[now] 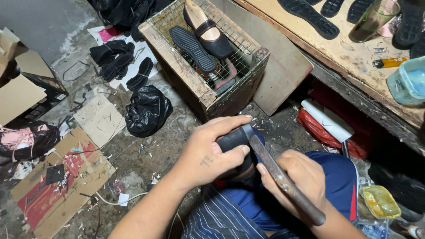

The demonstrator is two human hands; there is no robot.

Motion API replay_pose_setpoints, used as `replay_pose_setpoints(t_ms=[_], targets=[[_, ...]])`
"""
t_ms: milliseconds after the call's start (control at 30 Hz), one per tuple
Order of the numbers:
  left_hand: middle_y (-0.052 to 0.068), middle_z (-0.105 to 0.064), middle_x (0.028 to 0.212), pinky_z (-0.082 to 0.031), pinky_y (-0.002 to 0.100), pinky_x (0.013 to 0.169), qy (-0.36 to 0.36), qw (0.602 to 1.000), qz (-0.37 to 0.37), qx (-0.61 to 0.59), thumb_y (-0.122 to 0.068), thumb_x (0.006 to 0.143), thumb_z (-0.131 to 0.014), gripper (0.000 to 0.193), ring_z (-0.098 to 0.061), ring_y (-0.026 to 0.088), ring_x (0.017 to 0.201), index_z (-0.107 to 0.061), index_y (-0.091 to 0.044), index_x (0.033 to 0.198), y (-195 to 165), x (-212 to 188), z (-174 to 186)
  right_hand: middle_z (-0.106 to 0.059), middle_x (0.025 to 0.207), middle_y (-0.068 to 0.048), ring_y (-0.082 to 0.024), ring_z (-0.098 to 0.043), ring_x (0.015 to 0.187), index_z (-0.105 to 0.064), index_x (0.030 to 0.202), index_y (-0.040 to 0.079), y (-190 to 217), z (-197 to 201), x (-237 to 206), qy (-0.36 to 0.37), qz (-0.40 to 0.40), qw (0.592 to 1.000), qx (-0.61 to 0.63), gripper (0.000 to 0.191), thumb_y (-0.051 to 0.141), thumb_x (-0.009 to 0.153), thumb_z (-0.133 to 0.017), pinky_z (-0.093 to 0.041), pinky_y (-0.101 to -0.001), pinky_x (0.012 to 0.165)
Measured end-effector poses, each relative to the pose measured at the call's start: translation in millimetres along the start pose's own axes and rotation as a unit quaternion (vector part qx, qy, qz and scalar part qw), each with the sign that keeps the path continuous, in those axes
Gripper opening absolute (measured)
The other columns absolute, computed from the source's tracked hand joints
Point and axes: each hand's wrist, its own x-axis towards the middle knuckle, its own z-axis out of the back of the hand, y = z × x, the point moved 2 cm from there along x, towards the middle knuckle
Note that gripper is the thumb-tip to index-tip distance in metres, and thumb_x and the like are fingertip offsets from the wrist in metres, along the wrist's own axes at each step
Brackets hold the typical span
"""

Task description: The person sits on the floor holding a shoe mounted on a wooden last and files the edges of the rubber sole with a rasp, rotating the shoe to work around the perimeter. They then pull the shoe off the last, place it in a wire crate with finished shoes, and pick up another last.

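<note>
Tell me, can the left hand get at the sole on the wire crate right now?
Probably not at once: the left hand is clamped on the black shoe at the lap. The sole lies bare on the crate just ahead, nothing between, so it would need to let go first.

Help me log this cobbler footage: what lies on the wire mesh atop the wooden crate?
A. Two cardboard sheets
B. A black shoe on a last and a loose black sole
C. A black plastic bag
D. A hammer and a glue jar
B: on the wire mesh of the wooden crate lie a black shoe and a loose black sole.
</note>
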Motion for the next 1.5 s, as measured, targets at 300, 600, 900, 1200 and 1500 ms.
replay_pose_setpoints(t_ms=[300,600,900,1200,1500], targets=[[0.014,-0.073,0.122,-0.055,0.034,0.102,-0.003,1.000,-0.012,0.015,-0.015,0.079,-0.076,0.054,-0.073,0.026,0.112,-0.066,-0.005,0.132,-1.4,-3.0,-1.9,-0.058,0.070,-0.010,-0.023,-0.057,0.057,-0.057,0.088,0.002,3.7,-5.1,3.9,-0.014,-0.006,1.000,-0.004,0.026,0.004,0.081,-0.082,-0.046,-0.0342,0.053],[0.016,-0.070,0.122,-0.057,0.035,0.097,-0.002,0.998,0.045,-0.051,-0.019,0.077,-0.077,0.064,-0.072,0.027,0.111,-0.060,-0.002,0.136,0.1,-7.1,-1.9,-0.066,0.100,-0.009,-0.014,-0.061,0.080,-0.052,0.112,0.001,-7.4,-13.0,-4.8,-0.069,-0.232,0.959,0.148,0.031,0.011,0.088,-0.070,-0.052,-0.0309,0.072],[0.020,-0.069,0.124,-0.058,0.038,0.096,-0.032,0.991,-0.005,0.128,-0.026,0.077,-0.080,0.068,-0.072,0.033,0.109,-0.057,0.001,0.135,-15.1,-23.9,-25.0,-0.065,0.084,-0.006,-0.010,-0.060,0.068,-0.055,0.100,0.004,-10.9,-22.7,-2.9,-0.043,-0.245,0.968,0.044,0.025,0.016,0.094,-0.075,-0.050,-0.0274,0.062],[0.014,-0.073,0.110,-0.057,0.033,0.090,-0.036,0.995,0.092,0.022,-0.022,0.073,-0.079,0.066,-0.073,0.022,0.099,-0.058,0.000,0.132,-3.7,-12.6,-13.9,-0.072,0.116,-0.014,-0.014,-0.072,0.094,-0.055,0.113,0.001,-18.1,-29.9,-12.1,-0.041,-0.177,0.981,0.061,0.028,0.017,0.097,-0.072,-0.057,-0.0280,0.081],[0.011,-0.072,0.111,-0.057,0.029,0.088,-0.025,0.982,0.147,-0.118,-0.011,0.075,-0.076,0.064,-0.067,0.012,0.099,-0.054,0.001,0.134,5.1,-10.0,-5.1,-0.074,0.116,-0.010,-0.012,-0.068,0.102,-0.058,0.115,0.000,-26.2,-43.4,-42.5,-0.039,-0.292,0.932,0.211,0.026,0.013,0.097,-0.069,-0.055,-0.0281,0.093]])
